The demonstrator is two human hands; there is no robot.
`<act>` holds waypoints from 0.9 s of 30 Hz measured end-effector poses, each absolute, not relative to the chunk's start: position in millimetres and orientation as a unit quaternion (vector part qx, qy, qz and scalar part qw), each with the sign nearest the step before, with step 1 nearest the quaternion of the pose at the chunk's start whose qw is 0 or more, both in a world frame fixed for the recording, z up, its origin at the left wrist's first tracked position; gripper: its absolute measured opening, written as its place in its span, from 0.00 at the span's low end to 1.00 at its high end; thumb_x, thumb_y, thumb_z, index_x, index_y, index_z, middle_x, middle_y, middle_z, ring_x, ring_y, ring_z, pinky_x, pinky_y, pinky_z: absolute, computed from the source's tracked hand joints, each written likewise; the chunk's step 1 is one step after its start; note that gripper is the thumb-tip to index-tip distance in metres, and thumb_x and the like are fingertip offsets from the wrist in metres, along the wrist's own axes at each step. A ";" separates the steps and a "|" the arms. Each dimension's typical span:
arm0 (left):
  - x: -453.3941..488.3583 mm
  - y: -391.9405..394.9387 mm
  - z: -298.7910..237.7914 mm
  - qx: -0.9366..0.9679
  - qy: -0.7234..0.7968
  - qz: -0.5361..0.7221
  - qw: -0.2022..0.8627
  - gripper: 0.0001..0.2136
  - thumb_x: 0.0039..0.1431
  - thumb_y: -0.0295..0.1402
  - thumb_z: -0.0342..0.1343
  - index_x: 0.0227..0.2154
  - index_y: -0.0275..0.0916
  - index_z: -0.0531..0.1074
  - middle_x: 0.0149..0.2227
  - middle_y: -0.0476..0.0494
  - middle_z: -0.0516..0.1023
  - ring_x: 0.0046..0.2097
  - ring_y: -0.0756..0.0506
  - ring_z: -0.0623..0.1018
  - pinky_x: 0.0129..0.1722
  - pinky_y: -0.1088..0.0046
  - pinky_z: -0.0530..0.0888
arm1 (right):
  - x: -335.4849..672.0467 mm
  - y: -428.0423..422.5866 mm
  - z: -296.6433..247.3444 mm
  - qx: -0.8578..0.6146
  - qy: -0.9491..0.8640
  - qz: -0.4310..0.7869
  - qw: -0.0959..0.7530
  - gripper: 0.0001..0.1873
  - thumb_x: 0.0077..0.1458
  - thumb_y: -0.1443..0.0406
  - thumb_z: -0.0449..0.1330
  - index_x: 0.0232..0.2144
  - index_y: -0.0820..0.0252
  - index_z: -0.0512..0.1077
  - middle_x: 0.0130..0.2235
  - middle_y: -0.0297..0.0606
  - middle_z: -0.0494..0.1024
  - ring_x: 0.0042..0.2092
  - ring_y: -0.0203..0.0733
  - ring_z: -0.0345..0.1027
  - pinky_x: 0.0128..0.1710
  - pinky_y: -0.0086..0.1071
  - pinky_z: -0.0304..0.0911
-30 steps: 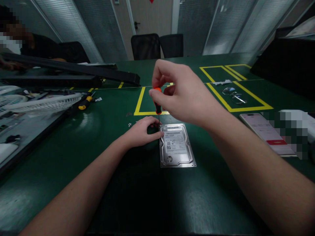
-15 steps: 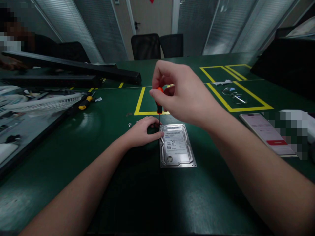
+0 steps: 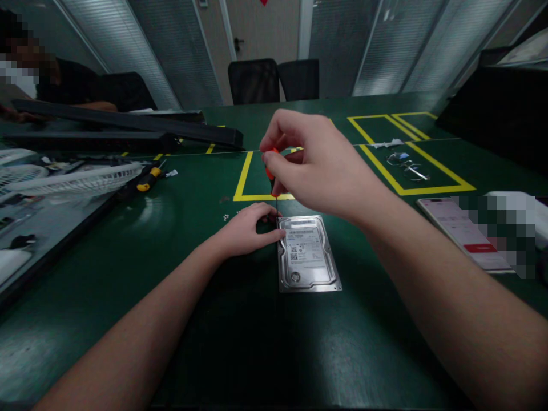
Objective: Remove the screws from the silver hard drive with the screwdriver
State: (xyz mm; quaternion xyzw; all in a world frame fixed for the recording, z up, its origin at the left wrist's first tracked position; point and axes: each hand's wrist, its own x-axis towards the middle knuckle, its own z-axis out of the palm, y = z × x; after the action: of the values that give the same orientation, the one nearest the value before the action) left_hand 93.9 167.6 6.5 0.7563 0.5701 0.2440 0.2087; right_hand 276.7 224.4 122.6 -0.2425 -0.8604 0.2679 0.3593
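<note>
A silver hard drive (image 3: 310,257) lies label up on the green table. My left hand (image 3: 250,228) grips its left edge, thumb on the top face and the other fingers near the far left corner. My right hand (image 3: 303,160) is closed around the orange and black handle of a screwdriver (image 3: 273,177), its shaft pointing down. The tip meets that far left corner of the drive; whether it sits in a screw is too small to tell. Beyond my left hand lie several tiny pale pieces (image 3: 226,217).
A tray (image 3: 81,228) with white lattice parts stands left, a yellow and black screwdriver (image 3: 149,179) at its edge. Long black bars (image 3: 128,123) lie behind, near another person (image 3: 77,85). At right are glasses (image 3: 409,167), a phone (image 3: 462,234) and a large black object (image 3: 500,114).
My right hand has shifted slightly and the screwdriver handle now leans a little more to the left. My left hand and the drive stay put. The other person and one black bar have moved.
</note>
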 end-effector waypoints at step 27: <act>93.1 167.7 5.4 0.760 0.567 0.244 0.204 0.18 0.62 0.48 0.61 0.46 0.39 0.75 0.47 0.40 0.79 0.47 0.40 0.77 0.50 0.59 0.74 | 279.3 226.0 123.2 -0.247 -0.863 0.254 0.360 0.06 0.61 0.67 0.62 0.33 0.53 0.68 0.41 0.39 0.82 0.41 0.46 0.76 0.32 0.33 0.66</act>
State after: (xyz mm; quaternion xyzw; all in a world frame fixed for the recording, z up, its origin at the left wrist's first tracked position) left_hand 93.1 167.7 5.4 0.7598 0.5674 0.2435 0.2038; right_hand 279.3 226.0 123.2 -0.2473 -0.8629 0.2539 0.3603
